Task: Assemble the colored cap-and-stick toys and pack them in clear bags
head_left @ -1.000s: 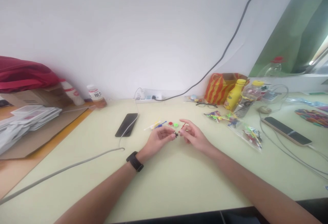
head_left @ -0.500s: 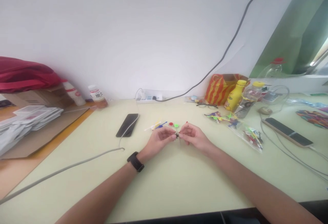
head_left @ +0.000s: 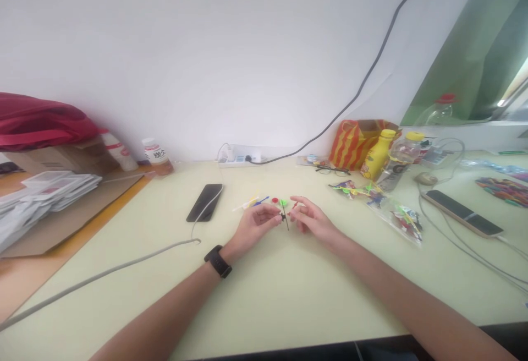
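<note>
My left hand (head_left: 254,223) and my right hand (head_left: 310,219) meet over the pale yellow desk (head_left: 264,289), fingertips pinched together on a tiny dark toy part with a thin stick (head_left: 284,218) between them. Which hand bears it more I cannot make out. My left wrist wears a black watch (head_left: 218,260). Just beyond the hands lie a red disc (head_left: 275,200), a green disc (head_left: 283,202) and small blue, yellow and white sticks (head_left: 252,203).
A black phone (head_left: 204,202) on a cable lies left of the hands; a power strip (head_left: 241,157) sits by the wall. Right are plastic bags of small toys (head_left: 381,201), glasses (head_left: 332,170), bottles (head_left: 377,153), a second phone (head_left: 462,212). Far left: stacked packets (head_left: 45,193), a box.
The hands stay together and have shifted slightly; the thin dark stick now shows hanging down between the fingertips, and the red piece seen at my right fingers earlier is out of sight.
</note>
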A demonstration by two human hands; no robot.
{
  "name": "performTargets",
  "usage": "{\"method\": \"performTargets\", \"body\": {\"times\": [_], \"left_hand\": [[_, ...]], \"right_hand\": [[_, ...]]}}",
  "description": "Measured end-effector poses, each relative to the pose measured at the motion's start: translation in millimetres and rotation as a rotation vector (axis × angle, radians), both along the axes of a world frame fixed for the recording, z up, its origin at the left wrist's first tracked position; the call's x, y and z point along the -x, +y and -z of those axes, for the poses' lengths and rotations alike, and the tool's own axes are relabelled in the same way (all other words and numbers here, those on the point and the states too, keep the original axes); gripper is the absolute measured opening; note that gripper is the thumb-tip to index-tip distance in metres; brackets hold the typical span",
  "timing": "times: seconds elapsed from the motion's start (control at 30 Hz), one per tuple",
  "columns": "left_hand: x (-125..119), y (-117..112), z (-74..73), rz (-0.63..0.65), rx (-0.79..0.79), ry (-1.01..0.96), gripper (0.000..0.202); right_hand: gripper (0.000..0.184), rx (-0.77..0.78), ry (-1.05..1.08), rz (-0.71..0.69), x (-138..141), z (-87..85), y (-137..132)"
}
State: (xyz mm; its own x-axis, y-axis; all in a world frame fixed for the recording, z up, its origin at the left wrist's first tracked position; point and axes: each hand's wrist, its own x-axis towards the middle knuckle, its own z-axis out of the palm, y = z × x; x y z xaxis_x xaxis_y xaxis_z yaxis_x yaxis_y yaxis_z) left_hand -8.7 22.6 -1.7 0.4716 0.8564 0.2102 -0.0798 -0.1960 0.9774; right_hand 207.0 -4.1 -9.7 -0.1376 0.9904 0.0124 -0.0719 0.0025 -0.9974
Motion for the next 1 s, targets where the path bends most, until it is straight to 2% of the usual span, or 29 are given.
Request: {"method": "performTargets", "body": {"times": [0.03,0.1,0.13,0.2,0.23,0.33,0.43,0.67,0.9,1.0], "left_hand": [[-0.2,0.2,0.0,-0.012,-0.005,-0.003,0.028],[-0.6,0.4,0.1,-0.028,-0.015,-0.009,0.028],[-0.7,0.5,0.2,-0.032,-0.021,-0.013,0.028],[-0.9,0.4,0.3,-0.034,-0.031,-0.018,0.027],[-1.0,0.3,0.2,-0.032,-0.034,-0.019,0.027],[-1.1,-0.2,-0.4,-0.023,-0.034,-0.01,0.027],[-1.0,-0.9,-0.9,-0.008,-0.036,0.008,0.027],[-0.4,-1.5,0.5,0.046,-0.014,0.027,0.025],[-0.3,-0.8,1.3,0.052,-0.011,0.019,0.026],[-0.3,-1.2,0.7,0.049,-0.009,0.02,0.026]], "right_hand": [[0.054,0.017,0.005,0.011,0.3,-1.2,-1.0],[0.038,0.051,0.025,-0.065,0.0,-5.4,-4.3],[0.041,0.064,0.043,-0.14,-0.6,-8.3,-6.3],[0.061,0.07,0.093,-0.275,-2.5,-14.8,-10.0],[0.064,0.063,0.122,-0.302,-3.5,-17.9,-11.2],[0.049,0.026,0.19,-0.201,-5.5,-22.6,-10.7],[0.035,-0.02,0.155,-0.098,-4.9,-18.2,-6.0],[0.038,-0.103,0.043,-0.092,0.0,0.1,-0.3],[0.037,-0.121,0.0,-0.106,-1.3,2.0,0.2],[0.04,-0.181,-0.035,-0.074,0.4,0.3,-3.0]]}}
